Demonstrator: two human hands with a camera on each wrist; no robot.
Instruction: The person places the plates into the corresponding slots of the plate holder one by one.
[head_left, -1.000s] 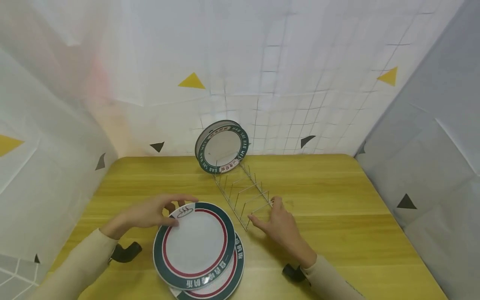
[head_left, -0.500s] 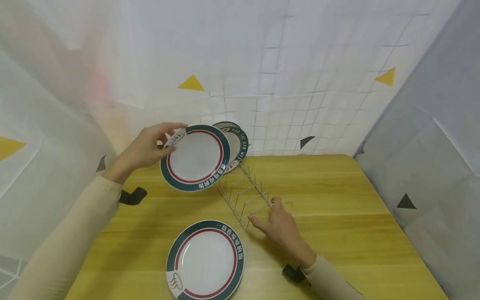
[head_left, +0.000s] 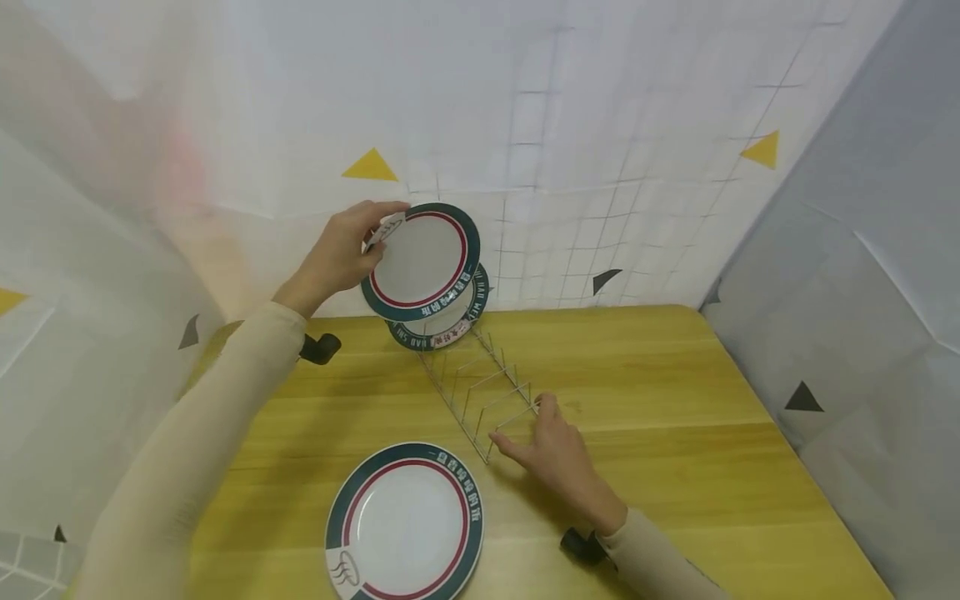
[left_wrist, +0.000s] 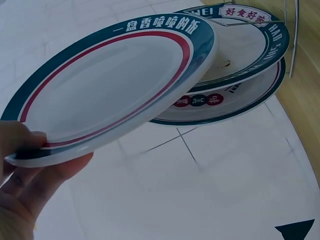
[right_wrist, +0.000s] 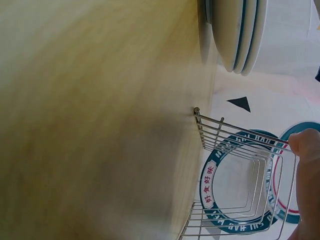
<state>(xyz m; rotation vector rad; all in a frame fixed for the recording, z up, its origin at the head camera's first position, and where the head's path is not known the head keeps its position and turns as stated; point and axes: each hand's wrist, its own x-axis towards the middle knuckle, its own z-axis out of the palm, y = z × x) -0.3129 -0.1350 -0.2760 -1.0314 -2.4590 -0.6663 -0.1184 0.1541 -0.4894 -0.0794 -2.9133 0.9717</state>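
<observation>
Racking, seemingly: left hand (head_left: 341,250) pinched a plate (head_left: 420,258) aloft near the far end of the wire rack (head_left: 495,402); right hand (head_left: 561,456) gripped its front end. Next move likely called for lowering the plate edge-first.

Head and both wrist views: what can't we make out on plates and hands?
Front racked plate, upper part: head view, hidden by the held plate.
Rear racked plate: left wrist view, partly covered by the front one.
Plate on the table, near rim: head view, cut off by bottom edge.
Right hand, much of it: right wrist view, beyond right edge.
</observation>
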